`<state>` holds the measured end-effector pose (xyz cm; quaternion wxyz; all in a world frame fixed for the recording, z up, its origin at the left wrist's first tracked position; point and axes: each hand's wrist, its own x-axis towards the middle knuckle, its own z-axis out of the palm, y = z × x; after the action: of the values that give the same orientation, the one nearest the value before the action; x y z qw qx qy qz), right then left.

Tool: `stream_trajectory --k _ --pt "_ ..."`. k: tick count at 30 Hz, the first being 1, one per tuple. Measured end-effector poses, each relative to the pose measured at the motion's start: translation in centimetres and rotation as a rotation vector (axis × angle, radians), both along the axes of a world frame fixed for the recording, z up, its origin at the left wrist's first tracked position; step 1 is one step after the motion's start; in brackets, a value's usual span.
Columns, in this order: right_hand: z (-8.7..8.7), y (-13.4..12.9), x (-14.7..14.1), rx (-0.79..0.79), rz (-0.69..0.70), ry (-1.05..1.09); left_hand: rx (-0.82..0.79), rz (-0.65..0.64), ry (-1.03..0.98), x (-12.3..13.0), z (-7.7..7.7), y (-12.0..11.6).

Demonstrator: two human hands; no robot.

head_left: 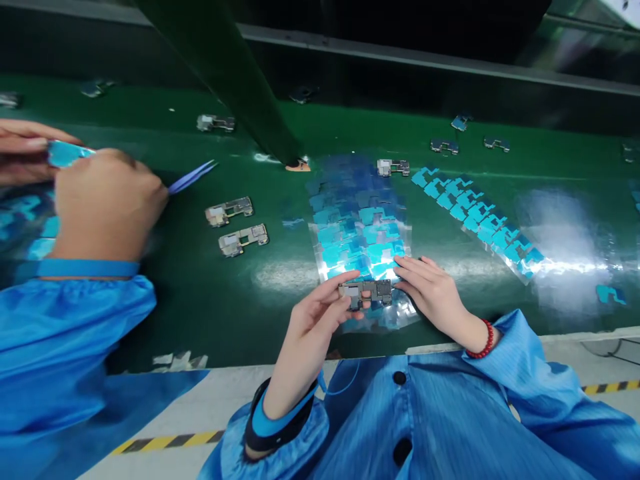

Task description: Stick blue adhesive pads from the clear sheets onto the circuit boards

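Left hand (320,313) bent up at the wrist, fingers pinching the small grey metal bracket (366,292) just above the green belt's (210,300) near edge. Right hand (433,290) steadies its other end, fingertips resting loosely. Behind: two sheets of blue stickers (357,220). Left, two more brackets (236,225); farther ones blur, perhaps six.
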<state>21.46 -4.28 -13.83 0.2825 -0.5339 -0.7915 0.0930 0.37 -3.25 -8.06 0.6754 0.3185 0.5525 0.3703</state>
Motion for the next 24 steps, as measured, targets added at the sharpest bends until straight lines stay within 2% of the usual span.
stream_trajectory --k 6,12,15,19,24 --pt "-0.1 0.6 0.1 0.099 -0.04 0.043 0.061 0.0 0.066 -0.5 0.0 -0.1" --pt "1.3 0.7 0.2 0.257 -0.092 0.147 0.019 -0.053 0.094 -0.4 -0.5 0.1" --pt "2.2 0.4 0.1 0.326 -0.051 0.122 0.03 -0.144 0.163 0.5 -0.3 0.1" --pt "3.2 0.1 0.3 0.376 0.047 0.089 0.154 -0.264 0.3 1.1 0.2 0.5" --pt "4.0 -0.2 1.2 0.289 0.158 0.089 0.199 -0.298 0.505 0.7 0.5 1.3"
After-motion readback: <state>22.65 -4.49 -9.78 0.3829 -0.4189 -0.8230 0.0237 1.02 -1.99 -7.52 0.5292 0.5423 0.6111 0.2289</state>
